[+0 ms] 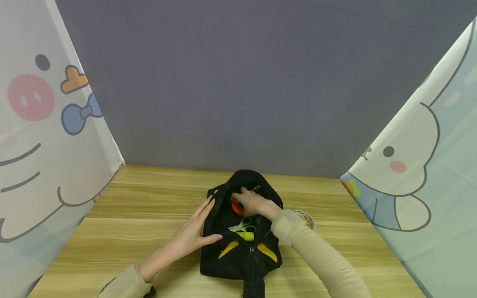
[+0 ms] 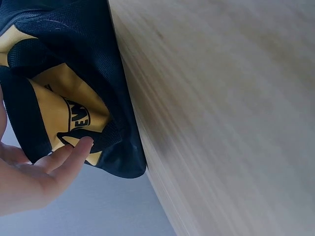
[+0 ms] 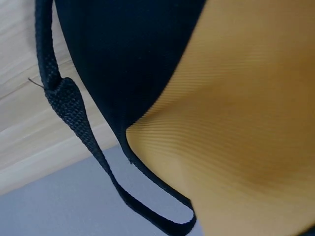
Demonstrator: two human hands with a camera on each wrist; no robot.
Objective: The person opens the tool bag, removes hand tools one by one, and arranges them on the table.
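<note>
A black bag [image 1: 227, 267] with yellow patches lies unzipped on the wooden table. At its left side, my left hand [image 1: 188, 240] rests with fingers extended along the opening's edge and the thumb apart. The left wrist view shows this hand's fingertips [image 2: 84, 143] against a yellow printed panel [image 2: 74, 98]. Inside the bag, my right hand [image 1: 253, 203] reaches down and holds a red tape roll [image 1: 237, 207], its fingertips partly hidden. Green-handled scissors [image 1: 246, 224] and a yellow cylindrical item [image 1: 246, 236] lie in the opening nearer me. A yellow bag panel [image 3: 236, 123] fills much of the right wrist view.
A pale tape roll [image 1: 306, 218] with a patterned inside stands just right of the bag, partly behind my right sleeve [image 1: 316, 256]. A black cord loop [image 3: 74, 108] hangs off the bag. A grey wall [image 1: 231, 82] rises behind the table.
</note>
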